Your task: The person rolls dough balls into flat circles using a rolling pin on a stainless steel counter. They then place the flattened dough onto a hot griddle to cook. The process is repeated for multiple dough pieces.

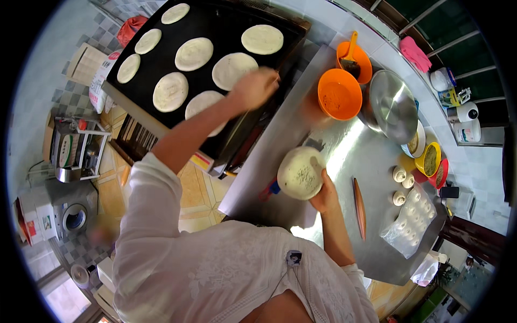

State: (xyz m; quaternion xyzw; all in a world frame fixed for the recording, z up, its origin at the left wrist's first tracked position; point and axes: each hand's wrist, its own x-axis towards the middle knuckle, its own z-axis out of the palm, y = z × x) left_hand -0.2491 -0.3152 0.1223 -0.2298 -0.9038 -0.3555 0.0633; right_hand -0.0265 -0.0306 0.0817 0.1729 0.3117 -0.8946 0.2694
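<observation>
My right hand (325,195) grips the edge of a flat round of dough (301,173), pale and speckled with dark seeds, held over the steel table. My left hand (255,89) reaches over the right side of a black griddle (156,75), its fingers curled together; whether anything is in them is hidden. Several pale dough rounds lie on the griddle. Closest to my left hand is one round (232,70), and my forearm partly covers another round (203,103).
On the steel table (344,161) stand two orange bowls (339,96), one with a brush (351,51), and a big steel bowl (394,102). A wooden rolling pin (359,209) lies near small dough balls (399,198) and a plastic-covered batch of dough balls (410,222). Yellow bowl (429,160) behind.
</observation>
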